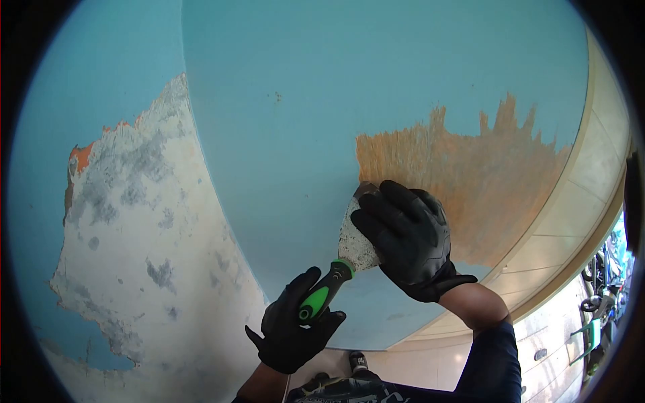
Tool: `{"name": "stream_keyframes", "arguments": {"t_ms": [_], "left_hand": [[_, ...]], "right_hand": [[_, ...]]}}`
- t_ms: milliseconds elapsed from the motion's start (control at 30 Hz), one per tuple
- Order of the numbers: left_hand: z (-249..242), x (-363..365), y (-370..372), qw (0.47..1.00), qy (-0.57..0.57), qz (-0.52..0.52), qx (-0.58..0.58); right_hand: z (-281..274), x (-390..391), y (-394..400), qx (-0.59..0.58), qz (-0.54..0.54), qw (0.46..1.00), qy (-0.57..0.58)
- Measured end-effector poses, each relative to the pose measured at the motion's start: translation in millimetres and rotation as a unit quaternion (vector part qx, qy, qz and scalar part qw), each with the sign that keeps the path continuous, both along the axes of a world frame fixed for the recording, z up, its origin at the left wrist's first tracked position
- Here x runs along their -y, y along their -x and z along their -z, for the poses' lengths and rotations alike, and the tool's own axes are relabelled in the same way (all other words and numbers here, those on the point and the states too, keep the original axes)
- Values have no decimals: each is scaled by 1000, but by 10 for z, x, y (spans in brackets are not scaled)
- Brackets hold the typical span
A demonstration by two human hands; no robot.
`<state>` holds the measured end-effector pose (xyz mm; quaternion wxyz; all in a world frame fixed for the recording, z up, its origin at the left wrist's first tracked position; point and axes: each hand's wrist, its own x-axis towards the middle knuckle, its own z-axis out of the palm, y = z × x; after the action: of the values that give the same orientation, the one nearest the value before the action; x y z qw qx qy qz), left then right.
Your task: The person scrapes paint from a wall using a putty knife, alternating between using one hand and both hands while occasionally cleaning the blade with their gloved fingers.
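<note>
A putty knife (357, 243) with a speckled, residue-coated blade and a black-and-green handle slants up against the blue wall. My left hand (290, 329), in a black glove, holds the handle loosely, thumb and fingers on either side. Higher up, my right hand (408, 238), also gloved in black, has its fingers pressed together over the blade's right side. Near the blade's dark tip begins a scraped brown patch (463, 174), with blue paint (282, 148) to its left and above. Part of the blade is hidden under my right fingers.
On the left, a wall section shows a large white-grey bare area (161, 201) with ragged paint edges. Cream tiled trim (561, 221) borders the right side. Beyond it are parked motorbikes (605, 295) and a green object (591, 339). My shoe (358, 363) stands below on the floor.
</note>
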<state>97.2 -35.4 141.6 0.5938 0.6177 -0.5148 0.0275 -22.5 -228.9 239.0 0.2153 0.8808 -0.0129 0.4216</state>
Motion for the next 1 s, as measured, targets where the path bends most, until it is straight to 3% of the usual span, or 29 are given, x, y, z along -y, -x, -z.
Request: {"name": "stream_keyframes", "arguments": {"t_ms": [67, 133, 367, 533, 633, 933, 1000], "left_hand": [[8, 40, -37, 999, 0, -12, -34], [25, 108, -94, 992, 45, -65, 98], [149, 226, -102, 987, 76, -97, 104], [120, 275, -140, 991, 110, -74, 35], [117, 182, -197, 992, 69, -63, 89], [114, 228, -252, 994, 86, -34, 54], [49, 230, -237, 993, 120, -21, -10]], "right_hand": [[55, 75, -61, 41, -27, 999, -2], [41, 75, -66, 42, -32, 999, -15], [54, 82, -129, 38, -55, 997, -37], [-85, 7, -134, 26, -35, 997, -58], [10, -13, -133, 27, -18, 997, -71], [-85, -10, -205, 43, -24, 995, -90], [-162, -60, -214, 41, -25, 993, -104]]}}
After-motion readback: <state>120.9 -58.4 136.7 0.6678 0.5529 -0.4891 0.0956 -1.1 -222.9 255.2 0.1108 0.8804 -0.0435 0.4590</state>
